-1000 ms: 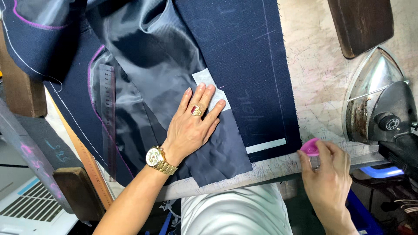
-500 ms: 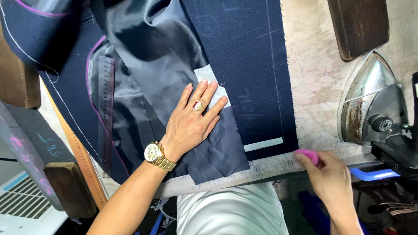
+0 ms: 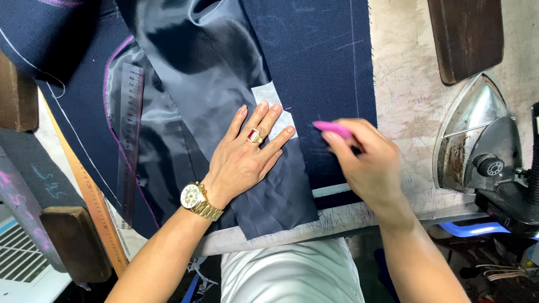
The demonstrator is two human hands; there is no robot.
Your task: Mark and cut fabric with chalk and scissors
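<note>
Pink chalk (image 3: pixel 331 128) pinched in right hand (image 3: pixel 368 163), left hand (image 3: pixel 247 160) just beside, spread flat on lining (image 3: pixel 224 84)

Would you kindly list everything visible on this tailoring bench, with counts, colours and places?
Navy cloth panel: one, dark blue with chalk lines, centre of the bench.
Lining piece: one, grey-blue and shiny, lying over the cloth.
White patch: one, by the left fingertips.
Clear ruler: one, see-through, on the lining at left.
Wooden ruler: one, tan, slanting at lower left.
Wooden blocks: three or more, brown, top right and left edge.
Iron: one, metal, standing on end at right.
Bench cover: one, off-white, marked.
Wristwatch: one, gold, left wrist.
Ring: one, red stone.
Tailor's chalk: one, pink, in the right grip.
Left hand: flat on the lining.
Right hand: over the cloth, blurred.
</note>
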